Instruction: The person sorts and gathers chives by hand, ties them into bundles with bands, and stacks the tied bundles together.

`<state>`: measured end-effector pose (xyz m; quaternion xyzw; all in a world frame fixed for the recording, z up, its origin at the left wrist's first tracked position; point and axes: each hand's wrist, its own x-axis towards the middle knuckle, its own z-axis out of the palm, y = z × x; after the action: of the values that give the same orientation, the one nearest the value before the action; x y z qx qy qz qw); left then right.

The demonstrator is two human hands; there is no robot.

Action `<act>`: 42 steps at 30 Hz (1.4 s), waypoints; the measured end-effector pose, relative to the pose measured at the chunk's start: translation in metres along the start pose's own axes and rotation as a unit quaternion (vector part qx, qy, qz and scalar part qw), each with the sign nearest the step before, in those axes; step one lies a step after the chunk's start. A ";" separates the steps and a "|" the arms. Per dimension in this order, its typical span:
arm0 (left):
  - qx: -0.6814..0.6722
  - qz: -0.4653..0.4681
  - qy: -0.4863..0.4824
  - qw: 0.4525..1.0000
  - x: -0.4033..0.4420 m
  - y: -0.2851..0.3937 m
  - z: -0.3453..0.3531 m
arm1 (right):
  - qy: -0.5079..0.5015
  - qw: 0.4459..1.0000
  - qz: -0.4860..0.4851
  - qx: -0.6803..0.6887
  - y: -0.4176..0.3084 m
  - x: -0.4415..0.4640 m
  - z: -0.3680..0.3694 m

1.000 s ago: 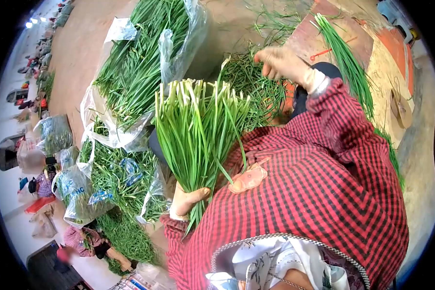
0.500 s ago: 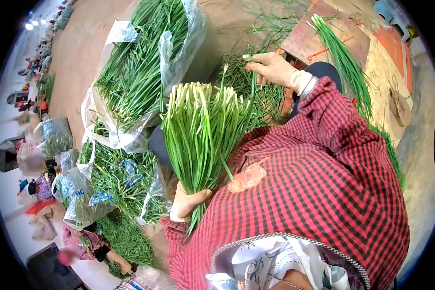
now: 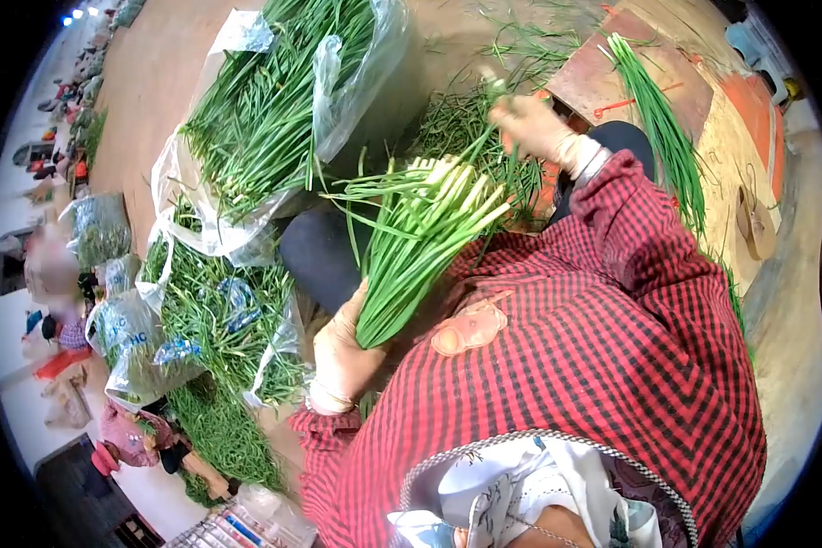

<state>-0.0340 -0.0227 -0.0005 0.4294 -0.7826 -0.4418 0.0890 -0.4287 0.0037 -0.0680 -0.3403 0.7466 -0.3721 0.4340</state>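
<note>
A thick bunch of green stalks (image 3: 420, 237) with pale cut ends is in my left hand (image 3: 345, 354), gloved and wrapped round its lower part. The bunch tilts, its pale ends toward the upper right. Beyond those ends is my right hand (image 3: 534, 128), also gloved, slightly blurred, with its fingers pinched on a few thin stalks. Below the right hand lies a heap of loose trimmings (image 3: 457, 128).
An open plastic bag (image 3: 365, 87) of long greens stands at upper left, with another filled bag (image 3: 233, 315) below. At right, a bundle (image 3: 658, 128) lies on a board (image 3: 603, 73). People sit at far left.
The bunch has tilted to the right and some stalks splay leftward. My left hand has moved up and turned. My right hand moved out, then came back in and now holds thin stalks.
</note>
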 end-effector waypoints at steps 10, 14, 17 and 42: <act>0.232 -0.011 -0.034 0.972 0.014 0.025 -0.002 | -0.057 0.827 -0.419 -0.369 -0.073 -0.070 0.033; 0.231 -0.010 -0.055 0.971 0.014 0.028 0.000 | -0.135 0.856 -0.442 -0.232 -0.058 -0.050 0.074; 0.236 -0.008 -0.068 0.969 0.010 0.023 -0.001 | -0.100 0.904 -0.403 -0.100 -0.051 -0.048 0.081; 0.414 0.104 0.013 0.904 0.008 0.010 -0.012 | -0.043 0.919 -0.236 -0.313 -0.001 0.008 0.045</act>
<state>-0.0384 -0.0333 0.0128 0.3495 -0.9341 -0.0608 -0.0412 -0.3910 -0.0147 -0.0857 -0.6409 0.7032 -0.1965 0.2368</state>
